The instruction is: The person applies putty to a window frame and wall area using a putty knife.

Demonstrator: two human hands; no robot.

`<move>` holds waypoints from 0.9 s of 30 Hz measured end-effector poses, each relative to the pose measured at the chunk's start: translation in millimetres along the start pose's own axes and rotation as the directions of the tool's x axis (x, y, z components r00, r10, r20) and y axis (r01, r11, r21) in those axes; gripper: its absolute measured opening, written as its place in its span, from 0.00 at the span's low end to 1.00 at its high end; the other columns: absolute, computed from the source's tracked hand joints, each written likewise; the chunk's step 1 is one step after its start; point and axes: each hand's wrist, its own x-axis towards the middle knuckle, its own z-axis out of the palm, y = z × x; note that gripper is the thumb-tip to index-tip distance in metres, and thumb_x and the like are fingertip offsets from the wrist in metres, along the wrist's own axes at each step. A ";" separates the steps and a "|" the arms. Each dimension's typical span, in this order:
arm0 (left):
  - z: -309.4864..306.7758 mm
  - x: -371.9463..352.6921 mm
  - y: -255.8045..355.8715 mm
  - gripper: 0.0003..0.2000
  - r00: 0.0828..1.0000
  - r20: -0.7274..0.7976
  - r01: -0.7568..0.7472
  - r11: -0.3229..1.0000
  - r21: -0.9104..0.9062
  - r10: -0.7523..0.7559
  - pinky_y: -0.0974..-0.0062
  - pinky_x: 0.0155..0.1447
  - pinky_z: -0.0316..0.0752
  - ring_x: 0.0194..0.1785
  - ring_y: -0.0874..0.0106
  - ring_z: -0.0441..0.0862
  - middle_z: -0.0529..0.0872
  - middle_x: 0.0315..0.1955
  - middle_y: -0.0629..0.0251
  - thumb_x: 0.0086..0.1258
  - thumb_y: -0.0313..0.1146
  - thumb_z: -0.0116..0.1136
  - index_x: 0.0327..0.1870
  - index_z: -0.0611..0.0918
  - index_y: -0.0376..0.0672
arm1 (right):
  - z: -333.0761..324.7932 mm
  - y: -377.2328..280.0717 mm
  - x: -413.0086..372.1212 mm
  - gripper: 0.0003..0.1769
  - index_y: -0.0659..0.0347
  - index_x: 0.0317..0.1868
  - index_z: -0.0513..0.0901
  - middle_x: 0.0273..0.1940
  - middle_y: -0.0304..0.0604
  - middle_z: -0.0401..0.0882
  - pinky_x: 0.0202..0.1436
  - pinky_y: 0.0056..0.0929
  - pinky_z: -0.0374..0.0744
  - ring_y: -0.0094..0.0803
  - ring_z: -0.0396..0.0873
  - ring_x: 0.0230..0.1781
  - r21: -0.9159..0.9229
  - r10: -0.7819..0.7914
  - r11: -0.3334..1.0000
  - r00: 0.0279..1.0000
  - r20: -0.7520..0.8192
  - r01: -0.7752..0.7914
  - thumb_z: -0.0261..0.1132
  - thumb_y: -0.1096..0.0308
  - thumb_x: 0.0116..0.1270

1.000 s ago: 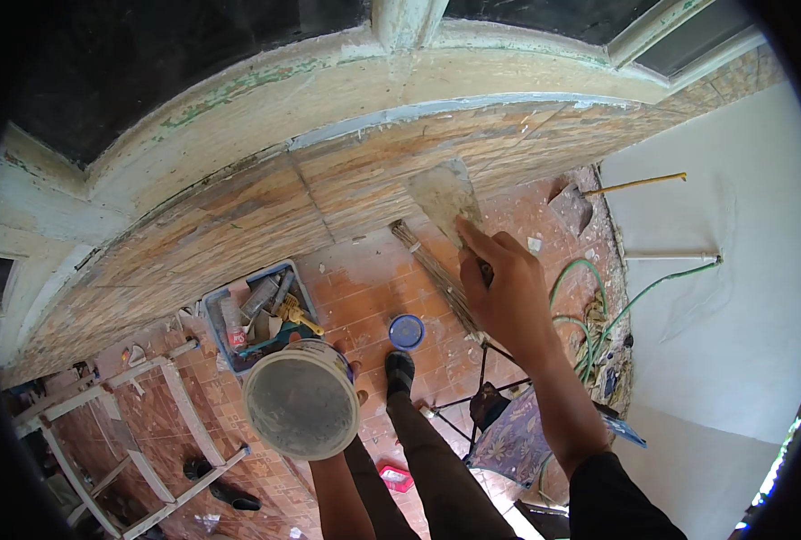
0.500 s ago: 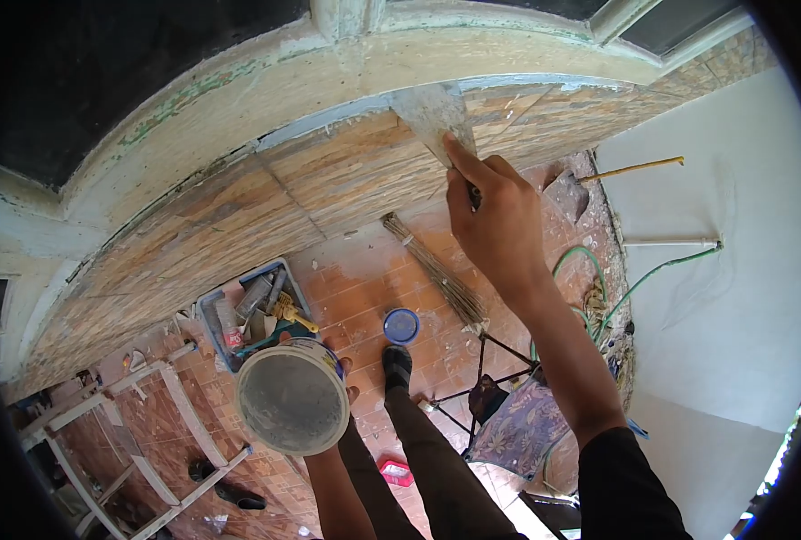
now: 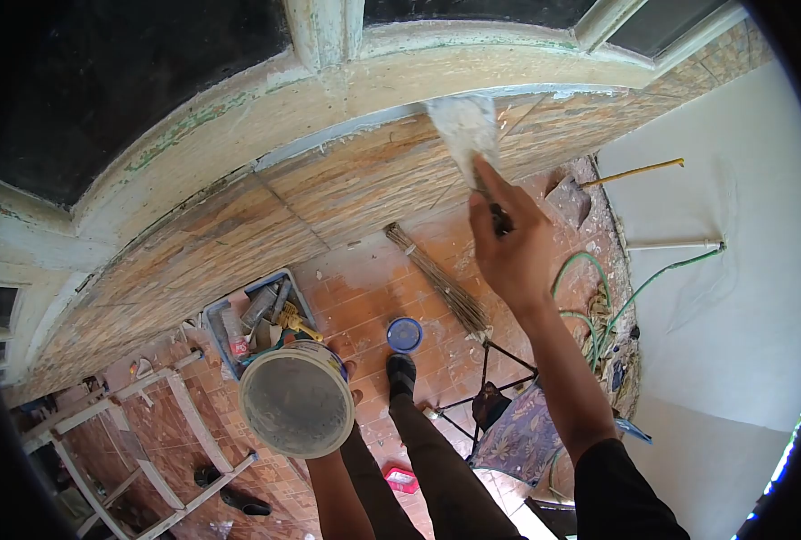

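Observation:
My right hand [image 3: 516, 243] is wrapped round the handle of a putty knife [image 3: 465, 130], its index finger stretched along the blade. The broad blade, smeared with pale filler, lies against the seam between the painted window frame [image 3: 238, 117] and the stone-look tiles [image 3: 364, 171]. A whitish strip of filler [image 3: 328, 135] runs along that seam, left of the blade. Low in the view, my left hand [image 3: 350, 382] holds a plastic tub [image 3: 297, 403] from its far side, mostly hidden behind it. The tub's mouth faces me, with grey residue inside.
Below stands a crate [image 3: 300, 297] of tools. On the tiled floor are a blue lid [image 3: 404, 335], a stick broom [image 3: 436, 279] and a red container [image 3: 400, 480]. A wooden ladder [image 3: 193, 418] lies left; a folding chair [image 3: 522, 436] and green hose [image 3: 652, 270] are right.
My right hand and the putty knife have moved right along the seam and slightly down in view. The left hand still holds the tub in nearly the same place.

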 end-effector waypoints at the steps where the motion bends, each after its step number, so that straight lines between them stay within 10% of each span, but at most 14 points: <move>1: 1.2 -0.3 -0.7 0.34 1.000 -0.005 -0.013 0.998 0.062 0.014 0.47 0.57 0.80 0.70 0.44 0.71 0.64 0.76 0.47 0.77 0.56 0.57 0.81 0.64 0.62 | 10.5 -1.7 2.2 0.23 0.56 0.65 0.85 0.29 0.50 0.80 0.31 0.36 0.79 0.38 0.79 0.25 0.037 -0.005 0.999 1.000 0.013 0.005 0.67 0.73 0.70; 14: -12.8 -3.3 0.5 0.35 0.999 0.040 -0.001 0.997 0.080 -0.003 0.46 0.57 0.79 0.70 0.45 0.70 0.65 0.77 0.47 0.77 0.58 0.56 0.82 0.62 0.66 | -33.2 -7.6 17.3 0.18 0.62 0.59 0.87 0.29 0.56 0.80 0.36 0.44 0.81 0.51 0.83 0.28 -0.260 0.060 0.966 0.960 0.274 0.013 0.65 0.73 0.71; 27: -24.0 -1.2 4.1 0.35 0.998 -0.028 0.049 0.999 -0.010 -0.050 0.48 0.55 0.79 0.68 0.47 0.71 0.65 0.77 0.49 0.76 0.58 0.57 0.81 0.64 0.61 | -0.5 9.2 29.0 0.19 0.55 0.62 0.88 0.30 0.51 0.82 0.31 0.40 0.78 0.42 0.81 0.24 -0.154 -0.052 0.985 0.987 0.152 0.076 0.68 0.72 0.71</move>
